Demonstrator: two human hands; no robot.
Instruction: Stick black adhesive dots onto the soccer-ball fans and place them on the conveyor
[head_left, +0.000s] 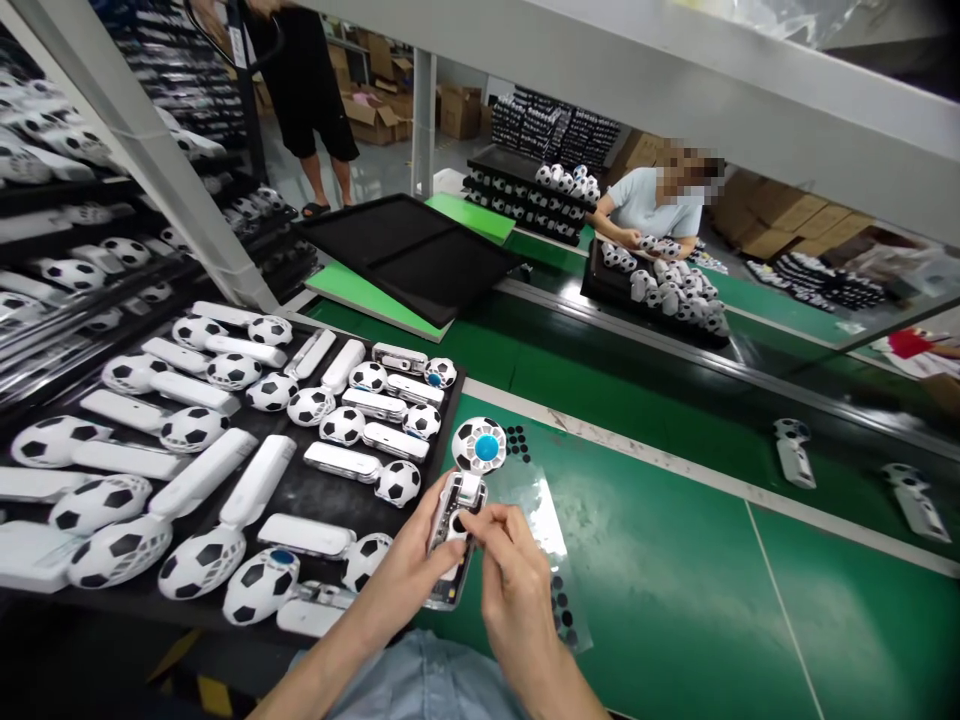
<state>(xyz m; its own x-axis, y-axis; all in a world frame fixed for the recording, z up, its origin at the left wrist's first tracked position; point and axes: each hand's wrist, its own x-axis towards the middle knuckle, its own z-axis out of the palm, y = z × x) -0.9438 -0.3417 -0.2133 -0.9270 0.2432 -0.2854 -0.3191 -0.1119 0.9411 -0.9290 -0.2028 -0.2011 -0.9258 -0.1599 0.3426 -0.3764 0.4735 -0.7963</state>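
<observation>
Lower centre of frame: fan [470, 488] clamped in left hand [418, 556], touched by right hand [516, 560]; right grip not discernible.

creased light-blue cloth garment [424, 685], bare forearms [330, 655], bare slender fingers [489, 532]

Factory floor with an assembly line.
A long green conveyor belt [637, 385] runs alongside a green worktop [675, 560], with white soccer-ball gadgets [795, 455] spaced apart on it. A black tray [289, 480] beside the worktop holds rows of the same product, and more fill the tall stacks of trays [165, 65] at the left. A grey metal frame [600, 70] spans overhead, a co-worker [652, 200] handles a heap of identical pieces across the line, and cardboard boxes [460, 112] stand behind.
</observation>
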